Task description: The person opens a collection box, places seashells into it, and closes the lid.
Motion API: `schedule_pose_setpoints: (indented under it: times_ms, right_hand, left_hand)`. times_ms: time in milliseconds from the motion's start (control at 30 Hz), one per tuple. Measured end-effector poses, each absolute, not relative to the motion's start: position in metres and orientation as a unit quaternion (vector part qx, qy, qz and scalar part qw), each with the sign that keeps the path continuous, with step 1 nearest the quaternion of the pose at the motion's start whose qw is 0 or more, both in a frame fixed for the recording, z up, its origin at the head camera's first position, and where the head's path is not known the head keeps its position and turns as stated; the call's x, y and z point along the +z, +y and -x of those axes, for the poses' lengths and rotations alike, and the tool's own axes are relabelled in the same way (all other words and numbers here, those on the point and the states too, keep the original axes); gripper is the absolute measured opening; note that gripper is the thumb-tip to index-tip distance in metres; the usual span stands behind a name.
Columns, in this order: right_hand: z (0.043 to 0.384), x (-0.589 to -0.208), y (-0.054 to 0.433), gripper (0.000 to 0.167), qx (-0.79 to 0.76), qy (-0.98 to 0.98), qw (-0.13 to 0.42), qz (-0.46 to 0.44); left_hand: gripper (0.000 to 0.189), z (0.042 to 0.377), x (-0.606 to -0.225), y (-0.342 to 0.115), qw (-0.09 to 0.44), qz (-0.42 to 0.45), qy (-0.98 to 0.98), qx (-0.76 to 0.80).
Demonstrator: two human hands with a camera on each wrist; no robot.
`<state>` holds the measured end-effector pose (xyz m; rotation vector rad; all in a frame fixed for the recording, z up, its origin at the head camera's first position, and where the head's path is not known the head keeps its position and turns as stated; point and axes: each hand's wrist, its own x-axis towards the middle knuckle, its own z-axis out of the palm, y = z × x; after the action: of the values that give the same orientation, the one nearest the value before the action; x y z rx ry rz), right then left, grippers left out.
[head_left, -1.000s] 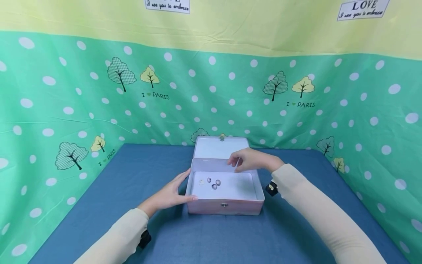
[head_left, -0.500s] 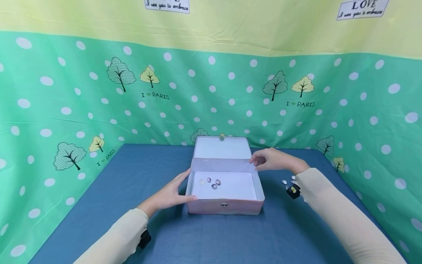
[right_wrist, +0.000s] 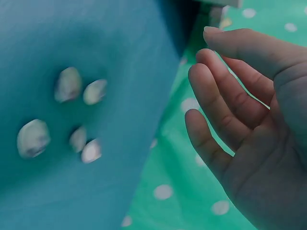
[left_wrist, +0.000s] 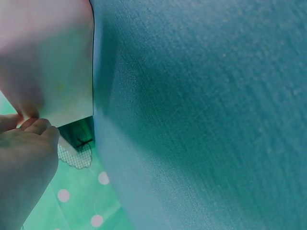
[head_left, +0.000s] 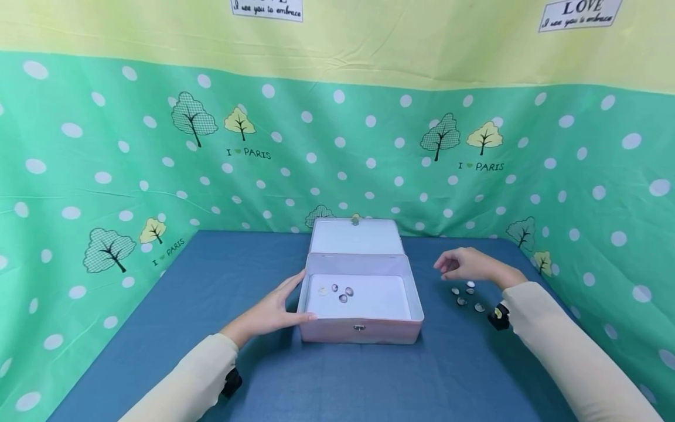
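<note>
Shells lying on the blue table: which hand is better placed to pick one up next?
Right, it seems. The right hand hovers empty near those shells, while the left hand rests against the left side of the box, with the box between it and them.

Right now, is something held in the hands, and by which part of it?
The left hand holds the pink box by its left side, thumb at the near left corner. The right hand holds nothing.
</note>
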<state>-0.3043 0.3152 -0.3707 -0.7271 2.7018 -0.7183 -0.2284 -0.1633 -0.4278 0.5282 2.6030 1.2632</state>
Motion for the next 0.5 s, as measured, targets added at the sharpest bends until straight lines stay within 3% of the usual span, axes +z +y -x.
schedule_pose_setpoints:
  times_ms: [500]
  right_hand:
    - [0.302, -0.422, 0.352, 0.021, -0.273, 0.934, 0.146, 0.18]
  left_hand:
    - [0.107, 0.23, -0.43, -0.163, 0.096, -0.178, 0.88, 0.429]
